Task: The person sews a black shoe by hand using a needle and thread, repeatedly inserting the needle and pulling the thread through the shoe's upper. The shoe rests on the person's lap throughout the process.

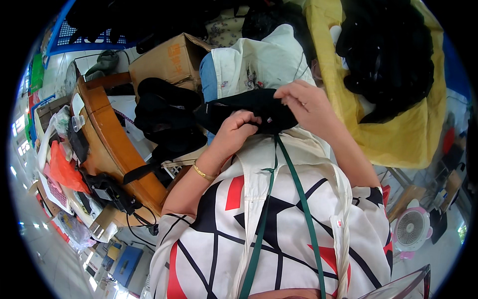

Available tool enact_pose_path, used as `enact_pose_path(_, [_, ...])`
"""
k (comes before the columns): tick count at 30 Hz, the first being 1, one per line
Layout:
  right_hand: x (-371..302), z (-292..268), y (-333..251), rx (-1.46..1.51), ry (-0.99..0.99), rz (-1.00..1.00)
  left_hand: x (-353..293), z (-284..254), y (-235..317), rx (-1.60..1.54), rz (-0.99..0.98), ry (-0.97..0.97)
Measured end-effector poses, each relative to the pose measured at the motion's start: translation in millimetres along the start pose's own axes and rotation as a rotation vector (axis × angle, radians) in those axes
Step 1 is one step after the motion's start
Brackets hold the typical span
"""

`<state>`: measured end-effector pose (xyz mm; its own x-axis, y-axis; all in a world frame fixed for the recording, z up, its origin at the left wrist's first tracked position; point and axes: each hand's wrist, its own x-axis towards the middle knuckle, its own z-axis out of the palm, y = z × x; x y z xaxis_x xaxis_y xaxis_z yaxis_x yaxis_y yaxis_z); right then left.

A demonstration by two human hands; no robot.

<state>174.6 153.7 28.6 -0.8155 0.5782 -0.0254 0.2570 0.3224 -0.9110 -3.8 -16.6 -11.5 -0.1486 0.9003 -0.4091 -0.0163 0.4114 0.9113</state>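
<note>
Holding: the left hand (pixel 236 128) has its fingers curled well in, thumb and forefinger pinching the near edge of a black cloth piece (pixel 254 102).
Right hand: raised at the right end of the same piece, the right hand (pixel 306 102) is half closed, its fingers bent and their tips at the cloth's edge; from where I stand I cannot tell whether they grip it.
Black cloth piece: it lies between the two hands, over the lap, with a small pale spot near its right end.
Clothing: a white top (pixel 318 254) with black lines and red patches, a cream apron (pixel 256 169) with long green ties (pixel 308 219), and a gold bracelet (pixel 203 171) on the left wrist.
Lap: a cream cloth (pixel 269 55) is spread on the far side of the black piece.
Left side: a pile of black items (pixel 164 109) sits just beside the lap, a cardboard box (pixel 167 60) beyond it, and a curved wooden table (pixel 112 134) farther left, with an orange-red bag (pixel 67 164) near it.
Right side: a black heap (pixel 393 55) rests on yellow sheeting (pixel 388 144).
Near right: a white and pink fan (pixel 412 226).
</note>
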Motion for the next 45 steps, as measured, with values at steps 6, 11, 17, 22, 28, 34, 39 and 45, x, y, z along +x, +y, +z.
enact_pose_path(6, [4.4, 17.1, -3.4, -0.158, -0.148, -0.073, 0.1, 27.6, 12.6, 0.163, -0.166, 0.050])
enact_pose_path(11, [-4.3, 38.2, 7.3, -0.605, 0.105, -0.095, 1.2, 31.7, 6.8, 0.335, 0.025, 0.166])
enact_pose_path(17, [-2.9, -1.7, 10.0, -0.203, 0.259, 0.165, -1.1, 21.7, 19.0, -0.007, -0.113, 0.118])
enact_pose_path(22, [-17.9, -13.8, 17.5, -0.089, -0.051, 0.387, -4.3, 13.8, 19.0, -0.210, -0.194, 0.117])
enact_pose_path(28, [-23.9, -2.5, 13.0, 0.126, -0.156, 0.574, -1.7, 5.3, 26.0, -0.338, -0.230, 0.043])
enact_pose_path(34, [-48.1, -64.4, 42.2, 0.323, 0.410, 0.745, -7.2, -2.4, 87.1, 0.016, 0.301, 0.096])
enact_pose_path(39, [-97.7, -181.1, 96.2, 0.870, 1.123, 0.386, -31.0, -24.2, 156.7, -0.316, 0.825, -0.419])
enact_pose_path(45, [-70.5, -94.7, 82.9, 0.499, 0.705, 0.518, -31.0, -5.2, 190.4, -0.533, 0.981, -0.682])
